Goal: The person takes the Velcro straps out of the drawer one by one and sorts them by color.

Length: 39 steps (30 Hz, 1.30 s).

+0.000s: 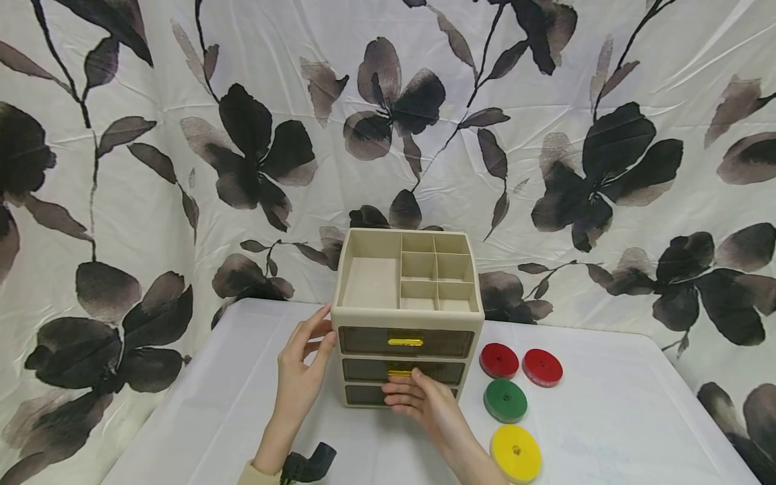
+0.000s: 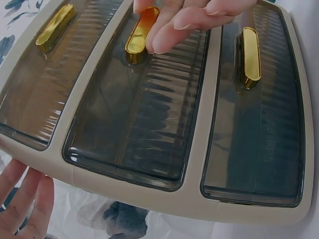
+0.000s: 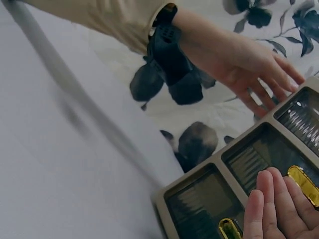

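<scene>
Beige cabinet (image 1: 409, 319) could skid if tugged: left hand (image 1: 304, 364), fingers spread, lightly touches its nine-o'clock side; right hand (image 1: 429, 404), fingers together, pinch unclear.

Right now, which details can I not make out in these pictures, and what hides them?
Head view: bottom drawer's gold handle, behind the right hand.
Left wrist view: one end of the middle drawer's gold handle, covered by fingers; firm grip unconfirmed.
Left wrist view: marking on the bottom drawer's front, too faint to read.
Right wrist view: top drawer's gold handle, cut off by the right edge.
</scene>
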Each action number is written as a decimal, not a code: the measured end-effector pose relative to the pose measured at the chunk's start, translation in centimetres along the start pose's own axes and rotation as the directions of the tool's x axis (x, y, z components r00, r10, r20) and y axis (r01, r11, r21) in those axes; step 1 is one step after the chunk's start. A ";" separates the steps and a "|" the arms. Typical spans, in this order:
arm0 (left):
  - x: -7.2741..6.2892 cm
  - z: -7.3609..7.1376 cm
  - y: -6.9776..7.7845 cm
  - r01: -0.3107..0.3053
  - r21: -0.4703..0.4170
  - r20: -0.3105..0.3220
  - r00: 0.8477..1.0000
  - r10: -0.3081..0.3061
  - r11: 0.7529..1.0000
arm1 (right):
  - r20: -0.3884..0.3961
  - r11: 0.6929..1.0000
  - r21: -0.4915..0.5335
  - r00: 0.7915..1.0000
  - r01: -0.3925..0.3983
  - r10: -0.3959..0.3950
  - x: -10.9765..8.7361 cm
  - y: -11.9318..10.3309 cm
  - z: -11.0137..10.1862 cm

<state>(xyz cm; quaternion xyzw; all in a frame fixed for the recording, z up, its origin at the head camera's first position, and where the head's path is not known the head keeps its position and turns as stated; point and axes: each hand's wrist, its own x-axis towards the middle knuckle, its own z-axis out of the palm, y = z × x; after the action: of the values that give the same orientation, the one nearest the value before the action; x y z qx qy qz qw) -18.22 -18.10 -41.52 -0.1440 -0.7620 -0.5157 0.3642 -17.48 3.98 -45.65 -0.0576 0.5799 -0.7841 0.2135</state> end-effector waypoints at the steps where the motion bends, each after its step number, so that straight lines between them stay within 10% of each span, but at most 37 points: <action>1: 0.0 0.0 0.0 0.000 -0.001 0.001 1.000 0.000 1.000 | -0.001 1.000 0.001 1.000 -0.001 0.001 0.0 0.0 0.0; 39: 0.1 0.0 -0.1 -0.045 -0.004 -0.004 0.999 0.045 0.999 | -0.006 0.973 0.103 0.978 -0.207 0.209 -0.8 3.8 -1.4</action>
<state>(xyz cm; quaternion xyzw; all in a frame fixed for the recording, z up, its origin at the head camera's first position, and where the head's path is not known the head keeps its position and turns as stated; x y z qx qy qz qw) -18.34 -18.13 -41.54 -0.1609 -0.7569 -0.5092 0.3768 -16.17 4.66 -49.57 0.0208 0.5438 -0.7864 0.2922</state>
